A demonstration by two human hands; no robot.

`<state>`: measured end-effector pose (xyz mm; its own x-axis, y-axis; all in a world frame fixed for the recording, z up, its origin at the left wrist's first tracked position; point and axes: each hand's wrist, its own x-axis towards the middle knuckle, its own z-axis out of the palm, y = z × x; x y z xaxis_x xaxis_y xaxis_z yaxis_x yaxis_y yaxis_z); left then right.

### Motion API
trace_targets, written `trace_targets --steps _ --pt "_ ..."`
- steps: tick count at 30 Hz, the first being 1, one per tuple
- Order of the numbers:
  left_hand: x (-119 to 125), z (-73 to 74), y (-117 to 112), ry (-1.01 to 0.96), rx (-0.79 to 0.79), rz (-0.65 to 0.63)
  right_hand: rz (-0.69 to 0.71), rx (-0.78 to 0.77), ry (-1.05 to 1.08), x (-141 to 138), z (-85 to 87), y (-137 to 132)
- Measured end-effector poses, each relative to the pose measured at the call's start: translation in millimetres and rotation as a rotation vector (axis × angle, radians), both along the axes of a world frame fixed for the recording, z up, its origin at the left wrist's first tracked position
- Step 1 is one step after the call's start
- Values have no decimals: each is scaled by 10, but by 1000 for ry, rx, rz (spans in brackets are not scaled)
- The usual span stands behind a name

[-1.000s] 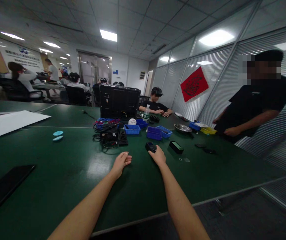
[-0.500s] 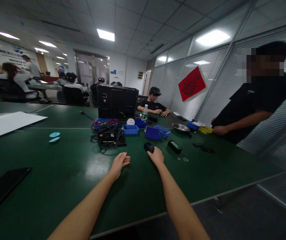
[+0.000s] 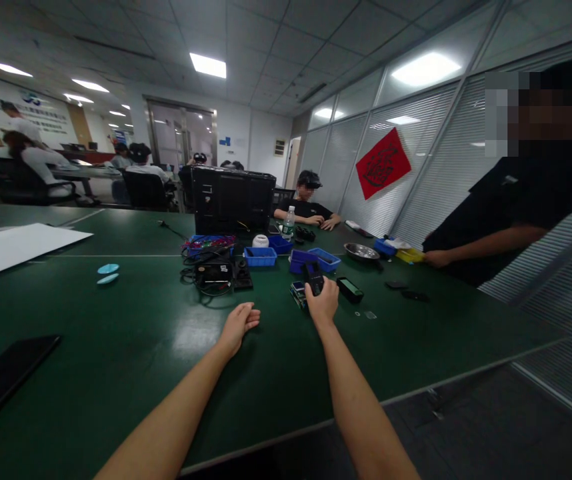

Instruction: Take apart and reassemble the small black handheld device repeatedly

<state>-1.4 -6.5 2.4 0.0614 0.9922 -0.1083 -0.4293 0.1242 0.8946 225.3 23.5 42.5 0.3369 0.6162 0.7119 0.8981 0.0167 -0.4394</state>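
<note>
Right hand grips black casing beside circuit board; apparently uncasing step, next needs clearance. Left hand half-curled, empty, inside surface near edge.

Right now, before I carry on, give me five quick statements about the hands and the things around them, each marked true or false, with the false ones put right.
1. The right hand holds a black case. True.
2. The left hand is gripping the board. False: nothing shows in the left hand; the board is just beside the right hand.
3. The bottle stands upright with its cap on. True.
4. In the view, the bowl is left of the ball. False: the bowl is right of the ball.
5. A blue bin sits in front of the ball. True.
</note>
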Motion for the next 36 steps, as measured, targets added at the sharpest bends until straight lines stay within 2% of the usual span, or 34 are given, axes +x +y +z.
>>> trace_targets --steps 3,6,8,12,17,21,25,28,32,36 --pt "-1 2 -5 -7 0 6 137 28 -44 -108 -26 -16" --pt "-2 5 -11 -9 7 7 322 -90 -145 -267 -80 -33" --pt "-1 8 -14 -11 13 12 376 -152 -217 -358 -110 -47" --pt "4 16 -16 -8 13 18 350 -259 -249 -442 -149 -61" --pt "6 28 -14 -1 6 5 330 -416 -146 -456 -162 -45" --pt "14 44 -24 1 8 -1 360 -534 10 -475 -117 -37" --pt "20 48 -22 7 5 -3 290 -672 -40 -483 -50 -61" --pt "20 41 -18 6 3 -2 252 -618 -80 -487 -8 -98" --pt "24 30 -16 16 7 4 394 -468 -121 -522 -2 -149" --pt "21 12 -4 121 48 57 488 -446 -214 -571 -68 -149"
